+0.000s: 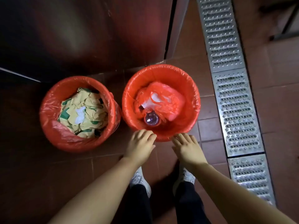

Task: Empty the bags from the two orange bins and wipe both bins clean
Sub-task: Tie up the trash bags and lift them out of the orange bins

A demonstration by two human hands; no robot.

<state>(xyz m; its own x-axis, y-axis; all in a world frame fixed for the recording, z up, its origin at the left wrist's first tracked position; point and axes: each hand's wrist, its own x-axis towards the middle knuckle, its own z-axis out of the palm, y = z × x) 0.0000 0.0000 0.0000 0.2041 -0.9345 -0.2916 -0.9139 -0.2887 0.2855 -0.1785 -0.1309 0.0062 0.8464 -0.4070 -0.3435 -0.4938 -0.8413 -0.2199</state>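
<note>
Two orange bins stand on the floor, each lined with a red plastic bag. The left bin (53,126) is full of crumpled tan and green paper (84,112). The right bin (191,88) holds a knotted red bag (163,101) and a clear bottle (151,119). My left hand (140,143) reaches to the near rim of the right bin, fingertips at the folded-over liner. My right hand (186,145) does the same just to the right, fingers loosely extended. Neither hand plainly grips the plastic.
A dark metal cabinet wall (84,34) rises behind the bins. A perforated steel drain grate (233,97) runs along the red tile floor on the right. My feet in white shoes (140,180) stand just behind the right bin.
</note>
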